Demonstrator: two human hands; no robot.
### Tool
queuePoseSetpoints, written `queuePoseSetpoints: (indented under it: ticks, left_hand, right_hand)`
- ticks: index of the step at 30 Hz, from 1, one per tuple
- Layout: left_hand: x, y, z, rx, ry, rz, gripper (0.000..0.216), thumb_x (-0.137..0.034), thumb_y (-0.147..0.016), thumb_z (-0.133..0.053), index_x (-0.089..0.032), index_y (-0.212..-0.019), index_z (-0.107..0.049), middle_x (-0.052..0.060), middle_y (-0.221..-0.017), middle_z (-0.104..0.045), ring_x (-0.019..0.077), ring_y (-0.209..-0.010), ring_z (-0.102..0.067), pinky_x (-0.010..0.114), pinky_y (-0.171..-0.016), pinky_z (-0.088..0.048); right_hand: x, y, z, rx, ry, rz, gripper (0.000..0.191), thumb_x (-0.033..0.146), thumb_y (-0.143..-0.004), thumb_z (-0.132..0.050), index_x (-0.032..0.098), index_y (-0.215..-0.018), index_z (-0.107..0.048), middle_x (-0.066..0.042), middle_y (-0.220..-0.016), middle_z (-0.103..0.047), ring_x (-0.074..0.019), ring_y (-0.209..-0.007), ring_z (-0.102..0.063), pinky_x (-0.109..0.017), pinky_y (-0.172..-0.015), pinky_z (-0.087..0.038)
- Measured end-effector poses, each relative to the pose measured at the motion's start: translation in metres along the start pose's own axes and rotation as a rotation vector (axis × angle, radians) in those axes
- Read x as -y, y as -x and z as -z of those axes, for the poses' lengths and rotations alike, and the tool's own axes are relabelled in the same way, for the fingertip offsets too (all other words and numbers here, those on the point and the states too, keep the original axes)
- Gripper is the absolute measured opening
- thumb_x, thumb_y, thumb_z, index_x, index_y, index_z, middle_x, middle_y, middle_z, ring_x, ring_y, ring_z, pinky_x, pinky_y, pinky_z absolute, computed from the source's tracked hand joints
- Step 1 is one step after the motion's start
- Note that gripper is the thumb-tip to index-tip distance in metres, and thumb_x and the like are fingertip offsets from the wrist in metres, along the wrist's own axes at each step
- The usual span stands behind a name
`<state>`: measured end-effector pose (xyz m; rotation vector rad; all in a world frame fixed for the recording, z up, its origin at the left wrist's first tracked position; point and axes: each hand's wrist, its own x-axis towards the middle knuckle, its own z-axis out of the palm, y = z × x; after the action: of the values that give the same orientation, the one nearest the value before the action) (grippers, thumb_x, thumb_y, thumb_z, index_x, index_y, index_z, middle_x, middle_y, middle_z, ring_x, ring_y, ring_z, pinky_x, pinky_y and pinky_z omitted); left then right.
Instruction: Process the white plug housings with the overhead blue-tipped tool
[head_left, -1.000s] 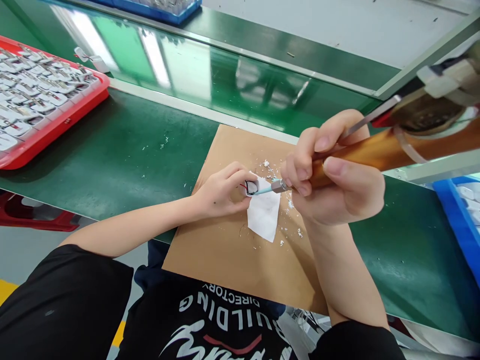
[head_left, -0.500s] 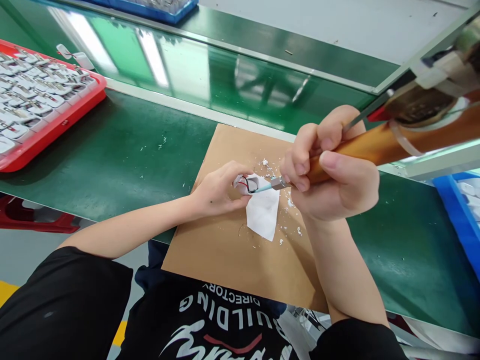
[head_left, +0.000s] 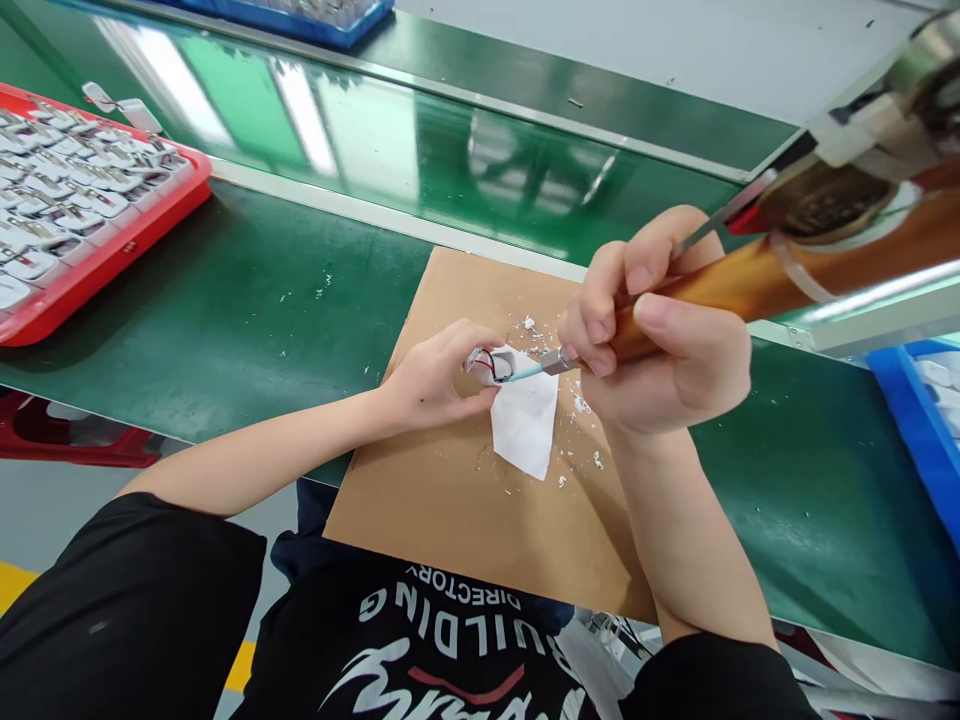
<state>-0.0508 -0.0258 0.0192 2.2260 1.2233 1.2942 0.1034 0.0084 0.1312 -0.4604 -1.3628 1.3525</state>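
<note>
Between thumb and fingers, my left hand (head_left: pixel 431 375) pinches a small white plastic housing (head_left: pixel 499 366) with red and black wires in its hollow. My right hand (head_left: pixel 664 325) is wrapped around an amber glue dispenser (head_left: pixel 724 290), a thick barrel slanting down to the left. Its pale blue nozzle (head_left: pixel 529 371) reaches the housing's opening by the wires; whether it touches inside I cannot tell. The right fingers also lie over a thin metal lever (head_left: pixel 712 222) along the barrel. Beneath the housing, a white paper sheet (head_left: pixel 525 425) lies on brown cardboard (head_left: pixel 442 500).
On the left, a red tray (head_left: pixel 161 215) holds many white parts, with a wired pair of white pieces (head_left: pixel 139 115) at its back edge. Blue bins (head_left: pixel 911 430) stand at right and at the back. White crumbs (head_left: pixel 577 403) dot the cardboard on the green bench (head_left: pixel 300 300).
My right hand and the glue dispenser have shifted slightly left and up, the nozzle staying at the housing. My left hand holds almost still.
</note>
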Motion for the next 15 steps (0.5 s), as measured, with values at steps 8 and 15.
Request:
queuePoseSetpoints:
  ticks: [8,15]
  left_hand:
    - [0.0,0.0001,-0.0004,-0.024,0.029,-0.055,0.031,-0.02,-0.079,-0.064,-0.02,-0.107,-0.051,0.001,-0.092,-0.062,0.0123,-0.079,-0.059,0.023,-0.069,-0.048]
    - [0.0003,0.0002,-0.0007,-0.011,0.006,-0.037,0.031,-0.02,-0.078,-0.064,-0.02,-0.106,-0.05,0.001,-0.093,-0.063,0.0125,-0.079,-0.06,0.024,-0.07,-0.049]
  right_hand:
    - [-0.002,0.0008,0.0027,-0.008,-0.002,0.01,0.021,0.027,-0.065,-0.066,0.022,-0.064,-0.045,0.005,-0.048,-0.044,-0.006,-0.031,-0.026,-0.026,-0.032,-0.02]
    - [-0.0024,0.001,0.002,0.004,-0.024,0.015,0.013,0.018,-0.063,-0.058,0.022,-0.063,-0.046,0.005,-0.047,-0.044,-0.007,-0.03,-0.026,-0.026,-0.033,-0.019]
